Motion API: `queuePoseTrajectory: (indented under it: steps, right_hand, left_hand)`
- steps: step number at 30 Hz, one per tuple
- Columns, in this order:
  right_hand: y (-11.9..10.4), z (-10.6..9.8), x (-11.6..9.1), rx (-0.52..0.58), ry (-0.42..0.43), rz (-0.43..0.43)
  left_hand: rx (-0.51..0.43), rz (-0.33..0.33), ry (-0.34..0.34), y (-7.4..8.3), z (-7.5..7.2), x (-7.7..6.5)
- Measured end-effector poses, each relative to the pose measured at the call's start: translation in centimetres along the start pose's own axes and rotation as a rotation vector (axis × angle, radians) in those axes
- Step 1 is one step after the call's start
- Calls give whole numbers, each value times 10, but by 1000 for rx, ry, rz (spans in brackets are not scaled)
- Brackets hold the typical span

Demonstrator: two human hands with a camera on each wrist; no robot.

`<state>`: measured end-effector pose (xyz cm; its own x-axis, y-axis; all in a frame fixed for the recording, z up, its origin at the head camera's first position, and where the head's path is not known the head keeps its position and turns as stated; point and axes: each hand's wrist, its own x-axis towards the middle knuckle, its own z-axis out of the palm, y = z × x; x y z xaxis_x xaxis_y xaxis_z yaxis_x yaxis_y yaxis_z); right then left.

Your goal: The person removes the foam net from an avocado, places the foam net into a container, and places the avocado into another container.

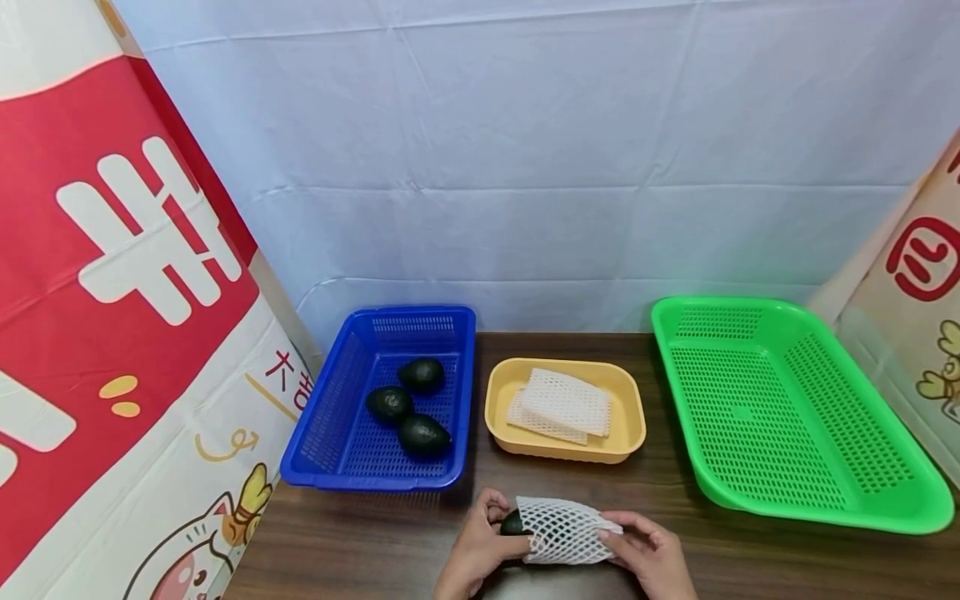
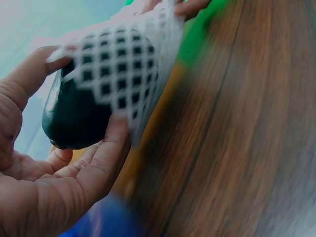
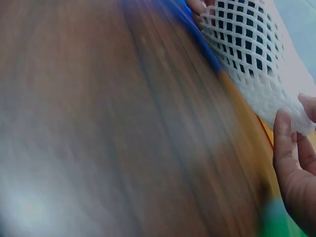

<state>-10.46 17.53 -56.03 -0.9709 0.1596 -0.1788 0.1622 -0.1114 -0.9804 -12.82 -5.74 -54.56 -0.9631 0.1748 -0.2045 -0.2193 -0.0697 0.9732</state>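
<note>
A dark green avocado (image 2: pixel 79 118) sits mostly inside a white foam net sleeve (image 1: pixel 566 531), its rounded end sticking out on the left. My left hand (image 1: pixel 480 542) grips the avocado and the sleeve's open edge between thumb and fingers. At the sleeve's other end, my right hand (image 1: pixel 651 552) pinches the narrowed foam net (image 3: pixel 261 84). Both hands are close over the wooden table at the front.
A blue basket (image 1: pixel 360 482) with 3 avocados (image 1: pixel 424 435) stands at the left. In the middle, a yellow tray (image 1: pixel 637 417) carries folded foam net sleeves (image 1: pixel 566 402). A green basket (image 1: pixel 742 417) stands at the right, and a pale cloth hangs behind.
</note>
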Motion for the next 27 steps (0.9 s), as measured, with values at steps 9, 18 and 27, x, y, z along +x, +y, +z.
queuePoseTrajectory:
  steps: [9,18,27]
  right_hand:
    - [-3,-10,2,-172,-76,21]
    - [1,-19,2,-112,-235,-161]
    - [5,-25,3,96,-189,-307]
  left_hand:
    - [48,-16,27,1,-6,-1]
    - [-62,-54,6,3,-5,2]
    - [-137,-54,-12,7,-8,0]
